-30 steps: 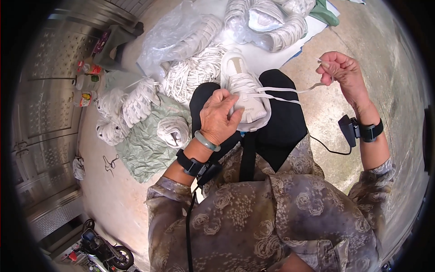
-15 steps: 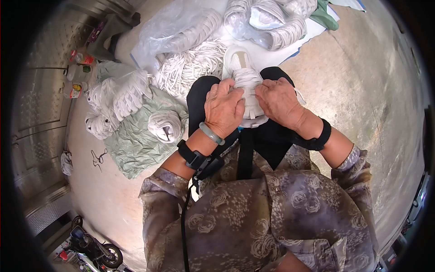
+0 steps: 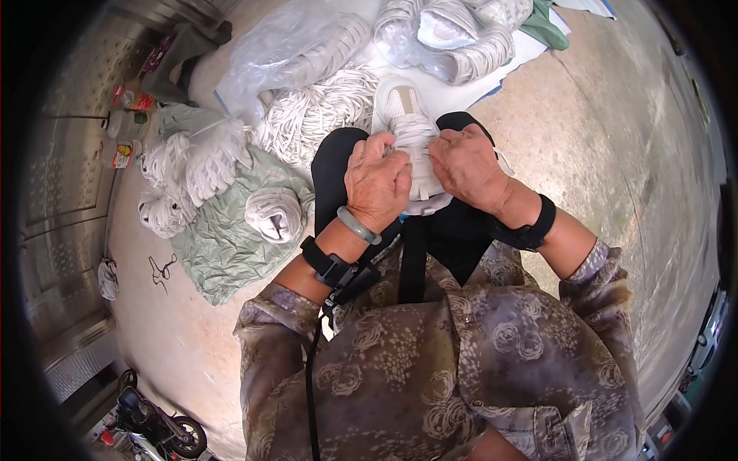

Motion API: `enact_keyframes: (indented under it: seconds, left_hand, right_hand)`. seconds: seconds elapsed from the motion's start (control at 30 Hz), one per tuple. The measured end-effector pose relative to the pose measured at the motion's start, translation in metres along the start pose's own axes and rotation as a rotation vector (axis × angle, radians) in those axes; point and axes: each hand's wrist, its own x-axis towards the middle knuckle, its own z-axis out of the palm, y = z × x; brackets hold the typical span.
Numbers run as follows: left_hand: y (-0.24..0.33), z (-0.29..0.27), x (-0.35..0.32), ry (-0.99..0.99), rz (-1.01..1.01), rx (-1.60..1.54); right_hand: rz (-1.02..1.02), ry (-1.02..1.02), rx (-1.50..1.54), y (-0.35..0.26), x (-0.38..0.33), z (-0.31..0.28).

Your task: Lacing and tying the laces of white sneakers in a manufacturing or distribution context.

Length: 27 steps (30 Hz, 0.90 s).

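Two hands now meet on a white shoe (image 3: 411,146) lying across the lap. A second ago the right hand (image 3: 469,165) was out to the side, drawing lace taut; it is back at the eyelets, so lacing goes on. Left hand (image 3: 377,180) clamps the shoe, fingers curled. Loose white laces (image 3: 307,123) heap on the floor just beyond.

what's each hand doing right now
Left hand: closed on the shoe, fingers at its laces.
Right hand: closed on the shoe's other side.
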Motion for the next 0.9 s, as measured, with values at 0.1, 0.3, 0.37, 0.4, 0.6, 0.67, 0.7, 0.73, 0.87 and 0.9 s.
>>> enact_keyframes:
  seconds: [0.1,0.3,0.37,0.4,0.6,0.67,0.7,0.73,0.87,0.9]
  left_hand:
    - [0.0,0.0,0.001,-0.013,0.001,0.01]
    - [0.002,0.0,0.002,-0.02,-0.012,0.007]
    - [0.004,-0.001,0.002,-0.039,0.037,0.086]
    - [0.004,-0.002,0.002,-0.049,0.061,0.126]
    - [0.002,-0.003,0.005,-0.044,0.011,0.127]
    - [0.0,-0.001,0.006,-0.036,-0.018,0.064]
    - [-0.001,0.0,0.007,-0.033,-0.032,0.033]
    - [-0.002,0.001,0.008,-0.036,-0.032,0.014]
    - [-0.004,0.004,0.011,-0.057,-0.049,0.002]
    - [-0.004,0.004,0.012,-0.06,-0.055,0.016]
  right_hand:
    - [-0.036,-0.071,-0.028,0.002,0.003,0.0]
    - [-0.004,-0.135,-0.156,-0.007,0.006,0.0]
    - [0.004,-0.149,-0.227,-0.012,0.007,0.003]
    - [0.007,-0.142,-0.263,-0.014,0.007,0.005]
    - [0.004,-0.054,0.047,0.003,0.012,0.011]
    - [-0.009,-0.042,0.215,0.011,0.012,0.01]
    - [-0.016,-0.058,0.265,0.015,0.012,0.01]
    - [-0.024,-0.076,0.316,0.017,0.012,0.01]
    - [-0.048,-0.057,0.227,0.01,0.015,0.013]
    - [-0.026,-0.072,0.162,0.007,0.015,0.012]
